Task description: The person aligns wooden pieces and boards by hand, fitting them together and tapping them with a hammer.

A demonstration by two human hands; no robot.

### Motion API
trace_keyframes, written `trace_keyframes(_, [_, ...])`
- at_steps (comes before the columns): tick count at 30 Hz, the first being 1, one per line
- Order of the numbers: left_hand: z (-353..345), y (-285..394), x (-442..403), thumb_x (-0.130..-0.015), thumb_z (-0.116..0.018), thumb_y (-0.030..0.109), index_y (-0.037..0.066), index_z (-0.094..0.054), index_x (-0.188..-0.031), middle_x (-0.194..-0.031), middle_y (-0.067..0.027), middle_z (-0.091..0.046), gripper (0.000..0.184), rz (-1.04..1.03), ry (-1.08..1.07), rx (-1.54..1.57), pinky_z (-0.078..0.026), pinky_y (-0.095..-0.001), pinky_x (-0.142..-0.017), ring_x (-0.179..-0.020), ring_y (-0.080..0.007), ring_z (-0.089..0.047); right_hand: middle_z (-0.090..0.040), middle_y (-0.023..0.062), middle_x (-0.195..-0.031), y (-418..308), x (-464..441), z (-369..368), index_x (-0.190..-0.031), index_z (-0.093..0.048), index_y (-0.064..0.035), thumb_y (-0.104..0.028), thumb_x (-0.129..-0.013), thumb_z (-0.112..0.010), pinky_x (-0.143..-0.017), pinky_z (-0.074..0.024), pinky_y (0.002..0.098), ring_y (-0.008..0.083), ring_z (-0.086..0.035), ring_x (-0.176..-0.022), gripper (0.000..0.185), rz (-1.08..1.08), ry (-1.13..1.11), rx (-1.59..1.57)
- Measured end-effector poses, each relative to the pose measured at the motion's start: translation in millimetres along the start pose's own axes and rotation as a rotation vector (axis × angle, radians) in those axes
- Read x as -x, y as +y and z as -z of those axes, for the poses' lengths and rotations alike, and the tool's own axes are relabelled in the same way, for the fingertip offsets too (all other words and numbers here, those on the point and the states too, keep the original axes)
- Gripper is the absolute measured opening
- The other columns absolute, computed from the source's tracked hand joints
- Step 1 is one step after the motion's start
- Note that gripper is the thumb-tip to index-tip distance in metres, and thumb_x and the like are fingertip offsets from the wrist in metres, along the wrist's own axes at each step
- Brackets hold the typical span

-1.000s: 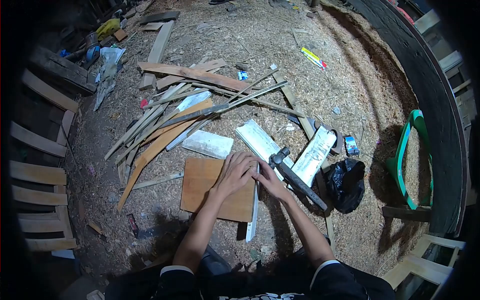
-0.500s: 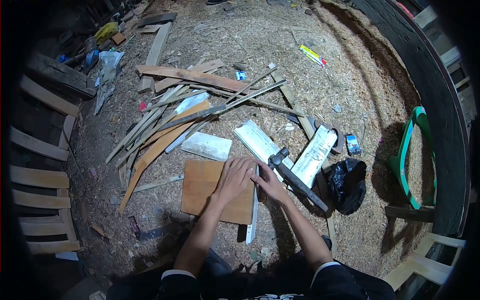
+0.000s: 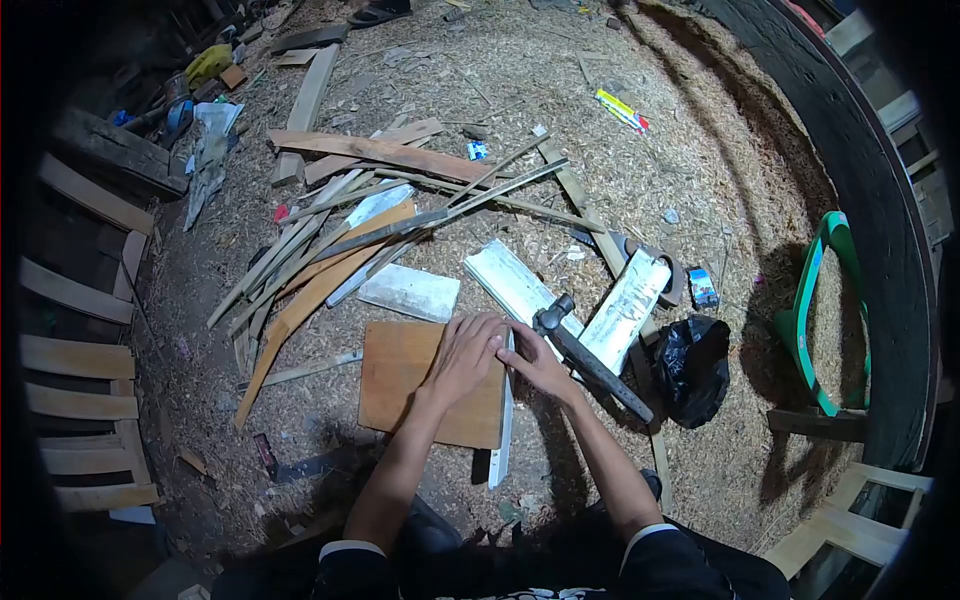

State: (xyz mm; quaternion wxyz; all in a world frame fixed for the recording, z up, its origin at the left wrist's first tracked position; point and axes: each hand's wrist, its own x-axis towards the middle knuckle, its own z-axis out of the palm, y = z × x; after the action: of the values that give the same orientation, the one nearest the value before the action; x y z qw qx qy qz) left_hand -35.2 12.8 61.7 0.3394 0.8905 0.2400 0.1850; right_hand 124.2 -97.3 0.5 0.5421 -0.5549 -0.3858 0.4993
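Observation:
A square brown wooden board (image 3: pixel 400 385) is in front of me, with a narrow white-faced strip (image 3: pixel 503 440) along its right edge. My left hand (image 3: pixel 468 358) lies over the board's far right part, its fingers closed over the corner. At the same corner my right hand (image 3: pixel 540 368) grips the strip from the right, thumb against the edge; its fingertips are partly hidden. The two thumbs nearly touch. Just right of my right hand, a hammer (image 3: pixel 595 365) with a dark handle rests across white-painted wood pieces (image 3: pixel 525 285).
Beyond the board are a short white block (image 3: pixel 410 292) and a pile of long wooden strips (image 3: pixel 340 240). To the right are a black plastic bag (image 3: pixel 692 370), a blue packet (image 3: pixel 703 288) and a green plastic frame (image 3: pixel 800 320). Slatted wooden pieces (image 3: pixel 80 355) stand left. Shavings cover the ground.
The view has shifted slightly. A dark sandaled foot shows more at the top edge. Both hands keep nearly the same place on the board and strip.

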Motion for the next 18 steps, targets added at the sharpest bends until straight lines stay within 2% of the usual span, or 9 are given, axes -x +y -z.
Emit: trace_keyframes(18, [-5.8, -7.3, 2.1, -0.104, -0.046, 0.018, 0.004, -0.060, -0.130, -0.133, -0.0154, -0.062, 0.033, -0.010, 0.018, -0.014, -0.033, -0.0460, -0.111, -0.128, -0.0314, -0.054, -0.052, 0.0211, -0.148, -2.9, 1.0, -1.6, -0.149, -0.045, 0.0042, -0.034, -0.098, -0.071, -0.118, -0.0339, 0.0392, 0.0271, -0.047, -0.140, 0.068, 0.032, -0.022, 0.045])
